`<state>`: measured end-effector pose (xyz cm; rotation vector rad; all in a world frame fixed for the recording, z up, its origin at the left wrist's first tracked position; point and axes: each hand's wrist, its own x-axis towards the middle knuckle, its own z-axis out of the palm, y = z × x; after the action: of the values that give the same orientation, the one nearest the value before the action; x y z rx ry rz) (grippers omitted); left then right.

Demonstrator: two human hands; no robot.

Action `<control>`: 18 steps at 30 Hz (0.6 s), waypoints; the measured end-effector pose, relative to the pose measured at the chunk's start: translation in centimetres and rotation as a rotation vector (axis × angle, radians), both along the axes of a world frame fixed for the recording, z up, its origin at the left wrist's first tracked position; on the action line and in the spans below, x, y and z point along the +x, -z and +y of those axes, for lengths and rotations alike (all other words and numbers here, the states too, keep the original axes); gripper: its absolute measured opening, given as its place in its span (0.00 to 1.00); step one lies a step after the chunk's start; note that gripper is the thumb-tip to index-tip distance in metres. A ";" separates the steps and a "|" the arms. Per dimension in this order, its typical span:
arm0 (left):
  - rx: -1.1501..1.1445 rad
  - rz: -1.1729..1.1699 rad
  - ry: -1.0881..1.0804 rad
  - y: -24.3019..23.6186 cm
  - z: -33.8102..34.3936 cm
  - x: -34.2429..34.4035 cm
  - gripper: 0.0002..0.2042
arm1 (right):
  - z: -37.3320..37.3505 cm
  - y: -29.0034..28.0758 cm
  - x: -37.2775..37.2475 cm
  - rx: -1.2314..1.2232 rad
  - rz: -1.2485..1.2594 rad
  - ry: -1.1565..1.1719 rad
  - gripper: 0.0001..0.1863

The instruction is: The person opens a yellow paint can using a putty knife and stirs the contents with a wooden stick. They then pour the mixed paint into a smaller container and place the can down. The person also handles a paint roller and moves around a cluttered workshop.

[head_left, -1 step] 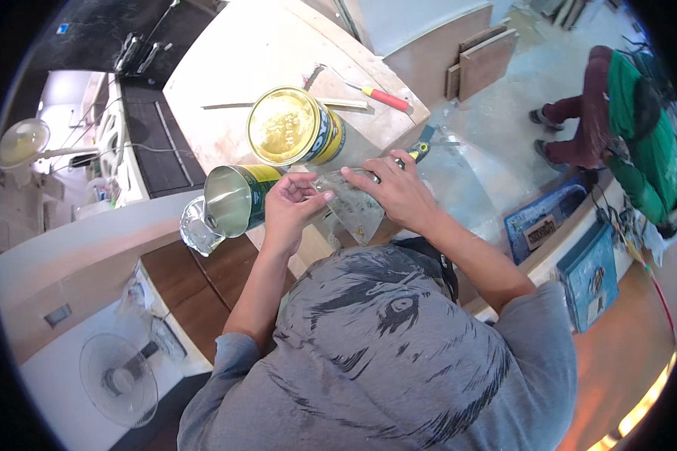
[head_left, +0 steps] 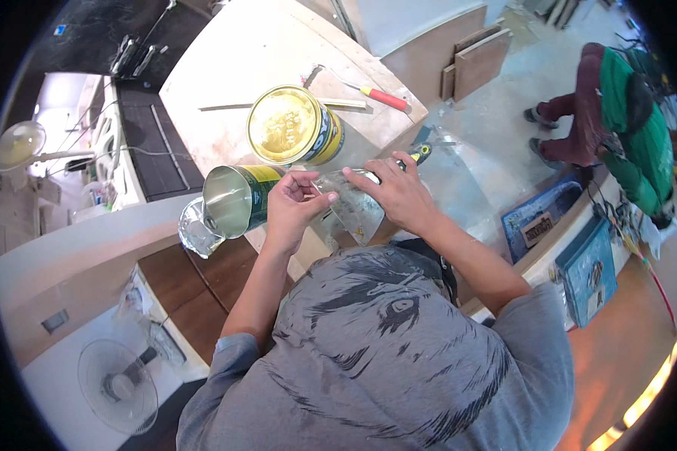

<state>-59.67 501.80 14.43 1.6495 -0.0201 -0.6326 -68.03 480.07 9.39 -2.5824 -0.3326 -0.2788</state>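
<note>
My left hand (head_left: 297, 207) grips the left corner of a translucent triangular piece (head_left: 353, 210) between thumb and fingers. My right hand (head_left: 395, 192) is closed on the piece's upper part; a small dark object under its fingers is hard to make out. Just beyond it is a yellow-and-black tool (head_left: 421, 154). Left of my left hand, an open empty-looking metal can (head_left: 226, 201) lies on its side, beside a crumpled silver foil lid (head_left: 195, 229). A closed yellow-lidded can (head_left: 282, 124) stands beyond my hands on the pale workbench (head_left: 207, 52).
A red-handled tool (head_left: 384, 99) and a thin strip (head_left: 226, 106) lie on the bench. A co-worker (head_left: 632, 135) in green bends over at the right, near a blue tray (head_left: 526, 229), cables and a teal case (head_left: 583, 278). Boards (head_left: 478, 68) lean behind. A fan (head_left: 116, 383) is lower left.
The view has shifted very slightly, and the co-worker appears a little further left. My hands keep nearly the same hold on the translucent piece.
</note>
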 end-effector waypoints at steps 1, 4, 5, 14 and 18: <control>0.005 -0.019 0.025 0.6 0.4 0.1 0.20 | 0.8 -0.3 -0.7 -0.022 0.015 0.044 0.31; 0.033 -0.014 0.087 1.1 1.5 -0.3 0.17 | 2.6 -0.7 -2.3 -0.061 0.025 0.117 0.31; 0.049 0.007 0.086 1.4 1.6 -0.5 0.16 | 2.9 -0.7 -2.8 -0.070 0.023 0.127 0.31; 0.061 0.195 0.029 4.3 -0.7 -1.1 0.07 | 1.0 1.9 -5.0 -0.072 0.040 0.144 0.30; 0.101 0.284 0.038 6.5 -3.0 -1.3 0.08 | -1.3 4.1 -5.9 0.005 0.106 0.146 0.30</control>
<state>-60.93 498.77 7.89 1.6451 0.1890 -0.9047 -73.92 478.79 5.31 -2.6084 -0.1049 -0.1924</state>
